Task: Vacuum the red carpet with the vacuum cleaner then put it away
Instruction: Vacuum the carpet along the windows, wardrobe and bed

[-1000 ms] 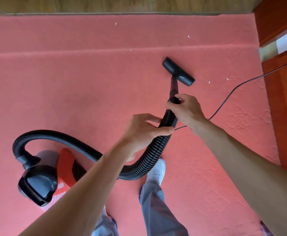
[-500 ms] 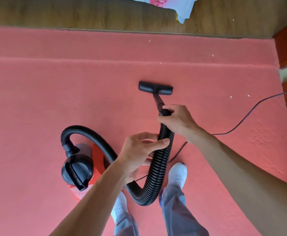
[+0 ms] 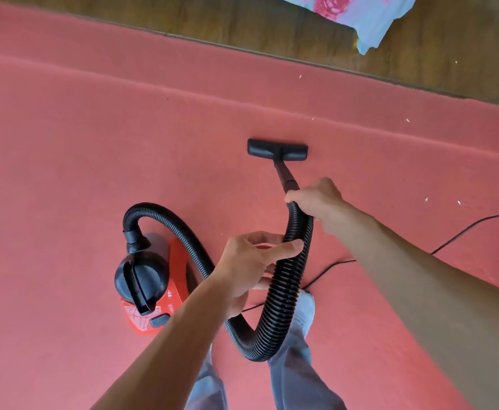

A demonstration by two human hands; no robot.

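Vacuuming in progress. The right hand [image 3: 316, 202] grips the hose [image 3: 289, 291] at its top, and the left hand [image 3: 251, 267] curls its fingers round it lower down. The nozzle [image 3: 277, 149] lies flat on the red carpet [image 3: 94, 143] toward its far edge. The vacuum cleaner [image 3: 153, 279] stands by the feet. White specks [image 3: 427, 199] lie near the right edge; putting away is not begun.

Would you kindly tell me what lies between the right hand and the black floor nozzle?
In the head view, a short rigid black tube joins the right hand to the floor nozzle; beneath it is only red carpet.
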